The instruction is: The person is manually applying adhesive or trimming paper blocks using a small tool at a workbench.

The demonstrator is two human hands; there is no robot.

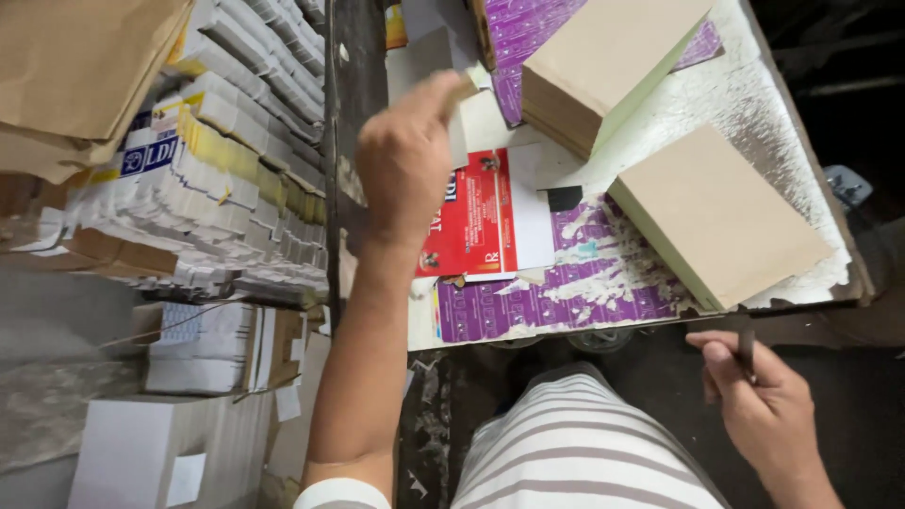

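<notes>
Fingers, left: the left hand (407, 155) was raised over the bench at 11 o'clock, its fingers closed on a pale card flap (459, 113); the flap was blurred, so the exact pinch could not be read.
Fingers, right: the right hand (759, 401) sat below the bench edge at 4 o'clock, fingers curled around a thin dark tool (746, 347) that stood upright out of the fist.
Work piece: the red and white printed carton (485, 215) lay flat at centre, just under the left hand and touching the purple sheet.
Method, judged: the flap was best held near its fold and kept square to the carton; the tool was best kept clear of the print.
Bench cover: a purple printed sheet (584, 292), patchy with white residue, ran along the near edge at 6 o'clock.
Blocks: one tan rectangular stack (603, 61) stood at 1 o'clock; a second tan stack (721, 212) lay at 3 o'clock, tilted to the bench edge, apart from the first.
Small tab: a black square piece (564, 198) lay just right of the carton.
Flat stock: rows of folded white and yellow cartons (236, 151) filled 9 to 10 o'clock, with brown paper (80, 66) above them.
Floor stock: white boxes (170, 443) sat at 7 o'clock.
</notes>
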